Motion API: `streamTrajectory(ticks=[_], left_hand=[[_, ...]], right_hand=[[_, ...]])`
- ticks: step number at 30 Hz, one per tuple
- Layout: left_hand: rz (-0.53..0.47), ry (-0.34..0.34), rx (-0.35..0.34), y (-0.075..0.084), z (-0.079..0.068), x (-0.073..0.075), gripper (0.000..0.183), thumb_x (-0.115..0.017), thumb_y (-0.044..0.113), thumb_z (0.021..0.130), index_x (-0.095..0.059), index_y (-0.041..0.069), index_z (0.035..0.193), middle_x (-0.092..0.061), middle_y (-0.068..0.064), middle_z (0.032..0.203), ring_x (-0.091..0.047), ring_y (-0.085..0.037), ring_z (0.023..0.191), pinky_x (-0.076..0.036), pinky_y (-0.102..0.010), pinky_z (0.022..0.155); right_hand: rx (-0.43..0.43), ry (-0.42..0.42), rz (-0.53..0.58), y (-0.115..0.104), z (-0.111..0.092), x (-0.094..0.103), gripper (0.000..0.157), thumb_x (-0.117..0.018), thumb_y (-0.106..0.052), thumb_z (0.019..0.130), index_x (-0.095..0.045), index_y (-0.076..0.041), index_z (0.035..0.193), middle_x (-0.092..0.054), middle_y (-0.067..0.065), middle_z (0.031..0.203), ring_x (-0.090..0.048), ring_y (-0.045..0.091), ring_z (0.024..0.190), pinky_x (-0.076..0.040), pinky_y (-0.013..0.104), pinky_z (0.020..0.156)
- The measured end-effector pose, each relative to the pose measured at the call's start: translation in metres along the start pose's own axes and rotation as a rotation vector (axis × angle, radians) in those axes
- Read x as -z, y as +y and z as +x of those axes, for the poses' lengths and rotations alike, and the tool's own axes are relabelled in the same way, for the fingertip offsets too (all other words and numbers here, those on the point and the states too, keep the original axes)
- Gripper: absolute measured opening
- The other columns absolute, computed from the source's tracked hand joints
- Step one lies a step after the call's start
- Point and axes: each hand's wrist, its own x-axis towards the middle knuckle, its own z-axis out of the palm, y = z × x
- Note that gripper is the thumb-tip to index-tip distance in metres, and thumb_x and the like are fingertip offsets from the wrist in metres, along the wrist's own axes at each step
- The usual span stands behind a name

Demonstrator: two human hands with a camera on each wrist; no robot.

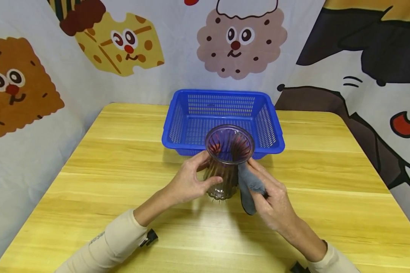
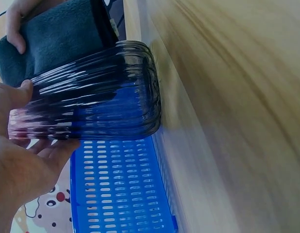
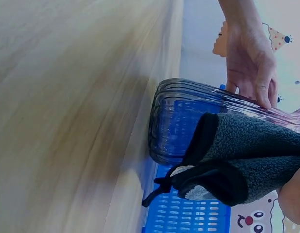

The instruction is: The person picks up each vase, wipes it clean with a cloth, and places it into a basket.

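A ribbed, purple-tinted glass vase (image 1: 223, 178) with a flared rim stands upright over the middle of the table. My left hand (image 1: 188, 178) grips its left side, thumb across the front and fingers behind. In my right hand (image 1: 276, 201) is a folded grey cloth (image 1: 247, 185) with a dark edge and a small loop, held against the vase's right side near the rim. The left wrist view shows the cloth (image 2: 57, 39) beside the ribbed glass (image 2: 101, 97). In the right wrist view the cloth (image 3: 252, 155) overlaps the vase (image 3: 174, 121).
Right behind the vase sits a blue plastic basket (image 1: 177, 146) with slotted walls. The light wooden table (image 1: 116, 151) stretches to both sides. A white curtain with cartoon prints (image 1: 181, 49) hangs at the back and sides.
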Motion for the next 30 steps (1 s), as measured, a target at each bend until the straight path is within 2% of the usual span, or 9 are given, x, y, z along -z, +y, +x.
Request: streamTrajectory(ticks=[8, 13, 17, 24, 30], left_hand=[[-0.010, 0.001, 0.022, 0.001, 0.000, 0.001, 0.068, -0.086, 0.000, 0.080, -0.054, 0.001, 0.140, -0.062, -0.012, 0.134, -0.057, -0.023, 0.126, -0.051, -0.032, 0.103], [-0.001, -0.004, 0.032, 0.002, 0.001, 0.002, 0.068, -0.086, 0.001, 0.081, -0.055, 0.001, 0.141, -0.062, -0.011, 0.135, -0.056, -0.022, 0.127, -0.051, -0.031, 0.102], [0.014, -0.012, 0.032, 0.001, -0.001, 0.002, 0.069, -0.086, 0.002, 0.081, -0.054, 0.002, 0.143, -0.060, -0.010, 0.137, -0.055, -0.022, 0.128, -0.052, -0.031, 0.101], [0.021, -0.010, 0.016, -0.001, 0.000, 0.002, 0.071, -0.087, 0.003, 0.080, -0.055, 0.003, 0.143, -0.059, -0.011, 0.139, -0.055, -0.024, 0.129, -0.053, -0.032, 0.100], [0.014, -0.015, 0.022, 0.002, 0.000, 0.002, 0.071, -0.087, 0.003, 0.080, -0.055, 0.003, 0.143, -0.058, -0.011, 0.140, -0.054, -0.024, 0.130, -0.053, -0.032, 0.099]], right_hand=[[-0.046, -0.025, -0.025, 0.002, -0.004, 0.001, 0.052, -0.054, 0.019, 0.081, -0.062, 0.009, 0.132, -0.053, 0.018, 0.146, -0.050, 0.028, 0.135, -0.040, 0.033, 0.114], [-0.018, -0.030, -0.067, 0.004, -0.006, 0.002, 0.055, -0.054, 0.021, 0.079, -0.063, 0.009, 0.131, -0.054, 0.017, 0.145, -0.050, 0.029, 0.134, -0.040, 0.029, 0.113], [-0.013, -0.042, -0.105, 0.003, -0.008, 0.002, 0.053, -0.056, 0.019, 0.082, -0.063, 0.007, 0.133, -0.053, 0.013, 0.146, -0.052, 0.032, 0.132, -0.039, 0.027, 0.113], [-0.097, -0.096, -0.144, 0.005, -0.012, 0.005, 0.052, -0.053, 0.019, 0.082, -0.064, 0.006, 0.131, -0.053, 0.010, 0.147, -0.051, 0.039, 0.132, -0.036, 0.024, 0.114], [-0.131, -0.127, -0.171, 0.007, -0.014, 0.008, 0.049, -0.052, 0.016, 0.082, -0.067, 0.006, 0.127, -0.057, 0.010, 0.144, -0.054, 0.039, 0.129, -0.036, 0.023, 0.114]])
